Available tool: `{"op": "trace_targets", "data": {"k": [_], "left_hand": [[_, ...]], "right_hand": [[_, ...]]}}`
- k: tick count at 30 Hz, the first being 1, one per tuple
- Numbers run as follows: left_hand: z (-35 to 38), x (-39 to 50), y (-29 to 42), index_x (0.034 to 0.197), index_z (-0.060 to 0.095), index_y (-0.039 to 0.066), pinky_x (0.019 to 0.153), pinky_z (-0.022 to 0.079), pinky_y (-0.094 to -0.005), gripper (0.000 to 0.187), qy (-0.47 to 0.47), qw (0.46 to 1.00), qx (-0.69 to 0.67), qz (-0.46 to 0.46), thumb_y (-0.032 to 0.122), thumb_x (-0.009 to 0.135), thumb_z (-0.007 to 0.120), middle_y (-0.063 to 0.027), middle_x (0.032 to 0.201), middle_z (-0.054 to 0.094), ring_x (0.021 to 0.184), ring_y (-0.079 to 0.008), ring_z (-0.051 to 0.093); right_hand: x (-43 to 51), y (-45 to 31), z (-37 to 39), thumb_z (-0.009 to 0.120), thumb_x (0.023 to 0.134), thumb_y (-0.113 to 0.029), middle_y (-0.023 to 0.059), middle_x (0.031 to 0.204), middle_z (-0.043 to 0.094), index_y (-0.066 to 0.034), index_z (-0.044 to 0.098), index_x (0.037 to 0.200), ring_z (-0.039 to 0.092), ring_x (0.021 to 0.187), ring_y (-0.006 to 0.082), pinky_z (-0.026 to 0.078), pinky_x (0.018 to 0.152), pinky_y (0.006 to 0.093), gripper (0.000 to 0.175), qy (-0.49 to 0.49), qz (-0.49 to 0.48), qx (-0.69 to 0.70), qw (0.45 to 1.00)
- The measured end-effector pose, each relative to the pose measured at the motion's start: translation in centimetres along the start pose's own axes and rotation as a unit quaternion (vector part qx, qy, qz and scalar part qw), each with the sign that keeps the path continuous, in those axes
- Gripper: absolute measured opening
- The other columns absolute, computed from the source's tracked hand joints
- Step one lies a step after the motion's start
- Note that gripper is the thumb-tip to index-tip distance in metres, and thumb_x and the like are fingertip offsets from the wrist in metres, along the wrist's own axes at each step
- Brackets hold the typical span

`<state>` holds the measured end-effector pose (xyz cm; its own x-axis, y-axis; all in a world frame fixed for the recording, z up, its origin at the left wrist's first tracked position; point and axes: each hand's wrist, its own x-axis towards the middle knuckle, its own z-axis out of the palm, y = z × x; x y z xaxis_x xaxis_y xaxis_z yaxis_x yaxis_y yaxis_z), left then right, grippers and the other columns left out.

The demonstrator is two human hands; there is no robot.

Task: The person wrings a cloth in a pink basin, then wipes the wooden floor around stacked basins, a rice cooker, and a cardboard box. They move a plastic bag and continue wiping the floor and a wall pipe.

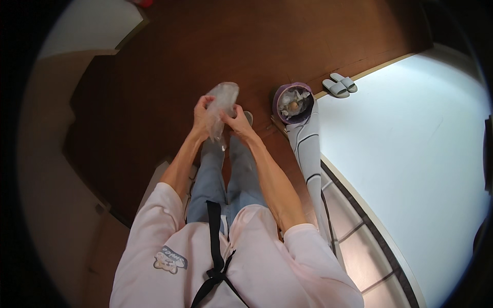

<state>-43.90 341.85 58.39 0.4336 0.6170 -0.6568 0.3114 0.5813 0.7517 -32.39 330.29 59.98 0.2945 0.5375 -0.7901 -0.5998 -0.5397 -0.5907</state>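
A crumpled clear plastic bag (223, 98) is held out in front of me, above my legs and the floor. My left hand (203, 115) grips its left side, with some fingers behind the film. On the other side, my right hand (238, 121) pinches the bag between thumb and fingers. A loose end of the plastic hangs down between my wrists. Whether anything is inside the bag cannot be made out.
To my right a purple-lined waste bin (275, 106) holds crumpled plastic and scraps. Pale slide sandals (339, 87) lie beyond it by the white wall (385, 115). A white patterned cloth (308, 150) lies along my right side. The floor (154, 84) is dark reddish-brown.
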Motion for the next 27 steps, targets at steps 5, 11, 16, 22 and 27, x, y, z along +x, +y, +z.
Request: {"op": "trace_targets", "data": {"k": [5, 11, 16, 22, 27], "left_hand": [[5.3, 0.2, 1.0, 0.119, 0.061, 0.009, 0.079, 0.059, -0.0316, 0.025, -0.112, 0.965, -0.147, -0.189, 0.008, 0.096, 0.070, -0.0037, 0.109, 0.065, 0.094, -0.0164, 0.067], [10.1, 0.7, 0.7, 0.153, 0.055, 0.012, 0.123, 0.033, -0.0412, 0.050, -0.200, 0.965, -0.046, -0.162, 0.034, 0.108, 0.057, -0.0092, 0.159, 0.048, 0.147, -0.0203, 0.044], [8.4, 0.5, -2.2, 0.152, 0.057, 0.007, 0.125, 0.026, -0.0351, 0.049, -0.159, 0.980, 0.054, -0.110, 0.029, 0.108, 0.060, -0.0216, 0.174, 0.019, 0.162, -0.0252, 0.018], [3.5, 0.6, -9.5, 0.147, 0.061, 0.003, 0.124, 0.028, -0.0353, 0.046, -0.143, 0.964, 0.161, -0.153, 0.025, 0.106, 0.062, -0.0232, 0.171, 0.028, 0.160, -0.0264, 0.026], [2.4, 1.4, -13.5, 0.142, 0.064, 0.001, 0.121, 0.031, -0.0350, 0.044, -0.110, 0.957, 0.187, -0.194, 0.025, 0.105, 0.064, -0.0208, 0.170, 0.031, 0.156, -0.0263, 0.033]], "right_hand": [[0.2, 0.8, -4.4, 0.086, 0.081, -0.008, 0.0105, 0.120, 0.068, 0.0001, 0.056, 0.136, 0.068, 0.090, 0.0168, 0.055, 0.067, 0.0289, 0.063, 0.075, 0.010, 0.202, 0.976], [1.3, 3.4, -15.5, 0.079, 0.082, 0.001, 0.0073, 0.106, 0.073, -0.0018, 0.069, 0.121, 0.068, 0.091, 0.0186, 0.056, 0.080, 0.0345, 0.040, 0.333, -0.050, 0.166, 0.927], [5.7, 5.9, -25.2, 0.070, 0.086, -0.005, 0.0252, 0.116, 0.072, 0.0045, 0.062, 0.126, 0.070, 0.105, 0.0413, 0.053, 0.095, 0.0476, 0.042, 0.539, -0.080, -0.196, 0.815], [14.2, 10.5, -31.0, 0.064, 0.093, -0.010, 0.0329, 0.155, 0.044, 0.0023, 0.044, 0.146, 0.051, 0.135, 0.0494, 0.042, 0.113, 0.0528, 0.058, 0.449, 0.011, -0.311, 0.837], [20.8, 14.4, -32.6, 0.065, 0.098, -0.034, 0.0297, 0.173, 0.011, -0.0046, 0.013, 0.167, 0.016, 0.160, 0.0439, 0.013, 0.125, 0.0678, 0.091, 0.344, 0.152, -0.452, 0.809]]}}
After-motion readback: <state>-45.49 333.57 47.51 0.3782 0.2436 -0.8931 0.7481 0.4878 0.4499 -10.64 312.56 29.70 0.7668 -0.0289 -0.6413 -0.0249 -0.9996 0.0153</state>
